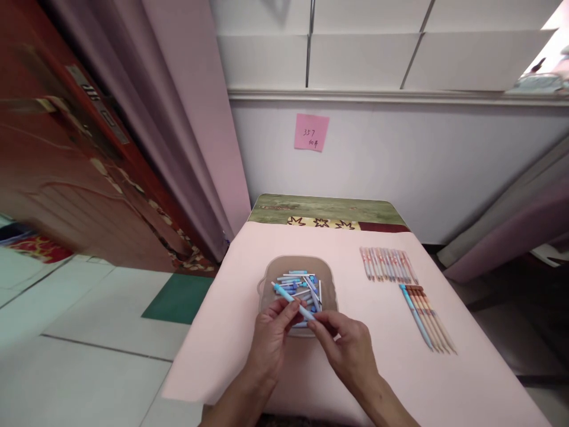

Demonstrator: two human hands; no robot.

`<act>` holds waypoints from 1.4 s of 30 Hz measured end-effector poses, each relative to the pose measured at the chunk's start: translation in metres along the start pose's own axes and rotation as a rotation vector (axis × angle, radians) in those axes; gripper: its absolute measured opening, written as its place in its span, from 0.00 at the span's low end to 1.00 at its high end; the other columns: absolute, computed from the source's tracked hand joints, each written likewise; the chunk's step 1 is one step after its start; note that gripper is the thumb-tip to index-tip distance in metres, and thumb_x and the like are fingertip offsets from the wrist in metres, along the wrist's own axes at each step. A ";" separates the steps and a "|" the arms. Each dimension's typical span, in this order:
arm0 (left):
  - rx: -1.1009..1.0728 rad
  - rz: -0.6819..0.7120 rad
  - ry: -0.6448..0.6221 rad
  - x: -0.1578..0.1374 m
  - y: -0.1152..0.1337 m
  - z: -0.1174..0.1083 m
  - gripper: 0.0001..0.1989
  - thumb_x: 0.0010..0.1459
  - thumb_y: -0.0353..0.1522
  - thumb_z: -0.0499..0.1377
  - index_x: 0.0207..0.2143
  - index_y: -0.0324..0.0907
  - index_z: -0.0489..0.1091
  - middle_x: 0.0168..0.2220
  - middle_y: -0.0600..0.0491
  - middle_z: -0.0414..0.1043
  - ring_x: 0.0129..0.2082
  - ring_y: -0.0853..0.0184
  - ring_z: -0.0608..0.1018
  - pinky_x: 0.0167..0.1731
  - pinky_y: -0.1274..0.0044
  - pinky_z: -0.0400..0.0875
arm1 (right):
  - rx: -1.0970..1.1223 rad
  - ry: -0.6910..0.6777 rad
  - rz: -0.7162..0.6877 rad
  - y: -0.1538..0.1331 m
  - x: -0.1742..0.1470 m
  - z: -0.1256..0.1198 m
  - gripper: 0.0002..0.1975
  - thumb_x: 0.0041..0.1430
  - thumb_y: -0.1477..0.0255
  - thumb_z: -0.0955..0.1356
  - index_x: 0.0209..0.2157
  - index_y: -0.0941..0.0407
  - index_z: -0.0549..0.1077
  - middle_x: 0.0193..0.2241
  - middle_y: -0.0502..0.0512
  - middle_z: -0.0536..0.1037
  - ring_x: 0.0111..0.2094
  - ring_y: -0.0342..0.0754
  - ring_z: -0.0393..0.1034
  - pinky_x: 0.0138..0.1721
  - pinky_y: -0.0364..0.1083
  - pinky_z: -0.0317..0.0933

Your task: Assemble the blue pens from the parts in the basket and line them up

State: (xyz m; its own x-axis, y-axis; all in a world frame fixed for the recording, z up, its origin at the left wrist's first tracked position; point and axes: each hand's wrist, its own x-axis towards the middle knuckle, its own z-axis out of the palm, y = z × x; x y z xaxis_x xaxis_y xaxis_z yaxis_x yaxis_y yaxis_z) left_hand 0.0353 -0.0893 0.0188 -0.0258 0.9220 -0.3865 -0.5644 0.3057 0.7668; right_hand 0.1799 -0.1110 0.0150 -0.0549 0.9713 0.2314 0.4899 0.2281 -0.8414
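A light blue pen (pixel 284 293) with a brighter blue upper end is held slantwise between my two hands. My left hand (pixel 273 326) pinches it around the middle, and the fingers of my right hand (pixel 344 341) close on its lower right end. Just below and behind the pen sits a translucent plastic container (pixel 326 276) on the table. Inside it lie several loose blue pen parts (pixel 291 279) and white thin tubes, partly hidden by my hands.
To the right, a row of several pale patterned pens (pixel 386 265) lies on the pink-covered table (pixel 213 350). Nearer me is a second row of beige pens (pixel 431 323) with one blue pen (pixel 415 320) at its left. A pink note (pixel 311 132) sticks to the wall behind.
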 end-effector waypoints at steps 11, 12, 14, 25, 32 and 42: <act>0.062 0.012 -0.079 -0.005 0.004 -0.004 0.07 0.46 0.32 0.68 0.28 0.37 0.77 0.28 0.50 0.78 0.28 0.67 0.77 0.33 0.78 0.71 | 0.854 -0.343 0.529 0.006 0.002 0.005 0.21 0.54 0.55 0.69 0.29 0.61 0.75 0.16 0.48 0.69 0.16 0.38 0.61 0.19 0.38 0.56; 0.073 0.017 -0.066 -0.005 0.002 -0.006 0.07 0.46 0.32 0.68 0.28 0.37 0.77 0.28 0.50 0.78 0.28 0.68 0.76 0.32 0.78 0.71 | 0.816 -0.337 0.507 0.006 0.001 0.007 0.21 0.54 0.55 0.69 0.29 0.61 0.75 0.16 0.49 0.70 0.17 0.39 0.62 0.20 0.39 0.57; 0.102 0.033 -0.023 -0.005 -0.001 -0.010 0.08 0.45 0.33 0.68 0.27 0.37 0.76 0.27 0.50 0.77 0.28 0.68 0.76 0.33 0.78 0.71 | 0.679 -0.289 0.413 0.005 0.000 0.009 0.19 0.53 0.56 0.70 0.32 0.60 0.76 0.20 0.52 0.74 0.21 0.42 0.65 0.24 0.40 0.59; 0.267 0.057 -0.067 -0.002 -0.003 -0.012 0.10 0.47 0.35 0.67 0.29 0.37 0.77 0.27 0.50 0.77 0.30 0.67 0.76 0.36 0.77 0.69 | 0.469 -0.212 0.284 0.009 -0.004 0.009 0.14 0.56 0.61 0.68 0.29 0.58 0.74 0.20 0.50 0.73 0.23 0.42 0.64 0.25 0.40 0.57; 0.435 0.122 -0.158 0.011 -0.002 0.007 0.10 0.44 0.34 0.68 0.29 0.39 0.76 0.28 0.52 0.77 0.32 0.66 0.76 0.35 0.78 0.68 | 0.292 -0.104 0.183 0.011 0.000 -0.003 0.09 0.57 0.66 0.68 0.36 0.55 0.77 0.29 0.52 0.80 0.28 0.45 0.72 0.32 0.41 0.63; 1.699 0.460 -0.147 0.101 0.032 0.002 0.06 0.54 0.30 0.57 0.30 0.42 0.74 0.36 0.49 0.76 0.38 0.62 0.75 0.41 0.72 0.66 | 0.474 0.183 0.379 0.048 -0.004 -0.042 0.15 0.52 0.59 0.70 0.36 0.56 0.77 0.30 0.54 0.79 0.32 0.48 0.72 0.33 0.42 0.65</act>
State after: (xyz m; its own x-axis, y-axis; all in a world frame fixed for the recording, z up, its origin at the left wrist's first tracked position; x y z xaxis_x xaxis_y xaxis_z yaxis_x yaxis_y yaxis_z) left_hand 0.0159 0.0142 0.0055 0.2006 0.9791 -0.0341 0.8712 -0.1624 0.4633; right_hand 0.2399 -0.1067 -0.0063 0.2168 0.9729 -0.0801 0.0054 -0.0833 -0.9965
